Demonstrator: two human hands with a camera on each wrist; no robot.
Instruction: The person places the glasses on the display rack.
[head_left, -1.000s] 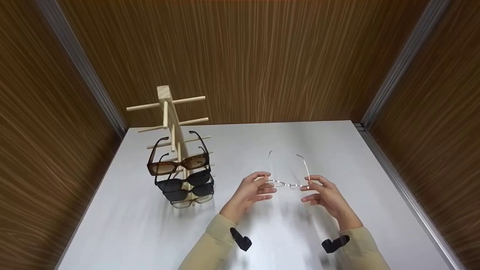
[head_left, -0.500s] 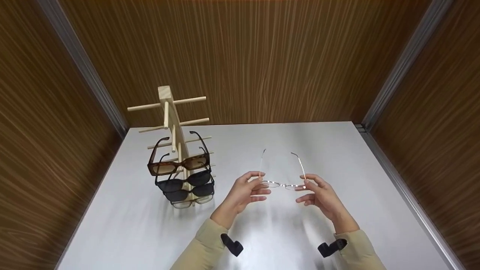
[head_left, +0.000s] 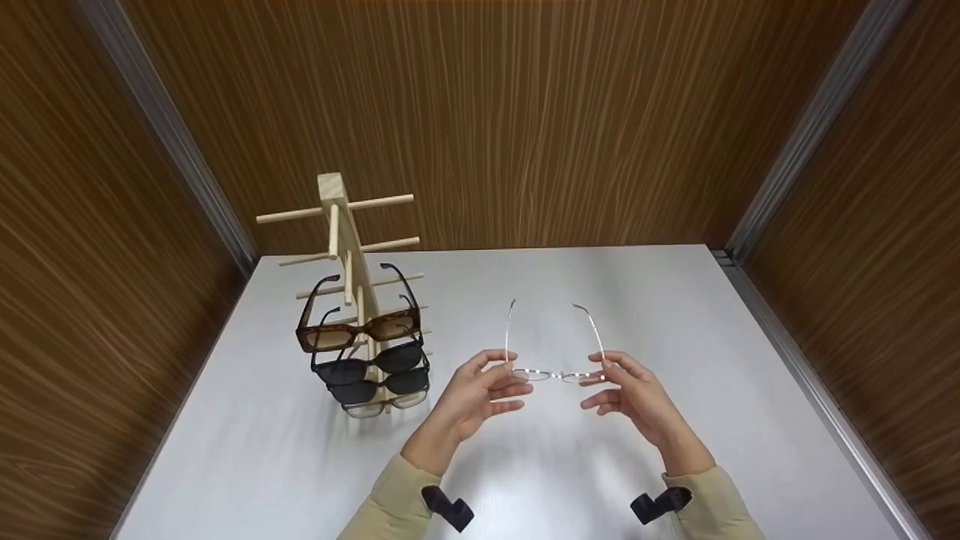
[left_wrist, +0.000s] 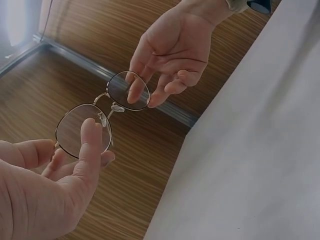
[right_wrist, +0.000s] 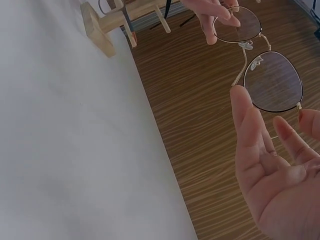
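Note:
Thin metal-framed eyeglasses (head_left: 536, 374) with round clear lenses are held above the table, both temples unfolded and pointing away from the person. My left hand (head_left: 474, 394) pinches them at the left hinge between thumb and index finger, the other fingers spread below. At the opposite hinge my right hand (head_left: 636, 394) pinches the frame in the same way. The left wrist view shows the dark rim of the eyeglasses (left_wrist: 59, 127) beside the left fingers. In the right wrist view the other lens of the eyeglasses (right_wrist: 274, 82) stands just above the right fingers.
Left of the hands stands a wooden eyewear rack (head_left: 330, 187) with pegs on both sides. Tortoiseshell sunglasses (head_left: 364, 330), two black pairs (head_left: 371, 369) and a clear-lensed pair (head_left: 365, 409) hang on its lower part. Wood-grain panels (head_left: 487, 127) enclose the white table (head_left: 247, 465).
Both hands have moved left with the eyeglasses, closer to the rack, and slightly toward the person. The grip at both hinges looks the same. The rack and its eyewear have stayed put.

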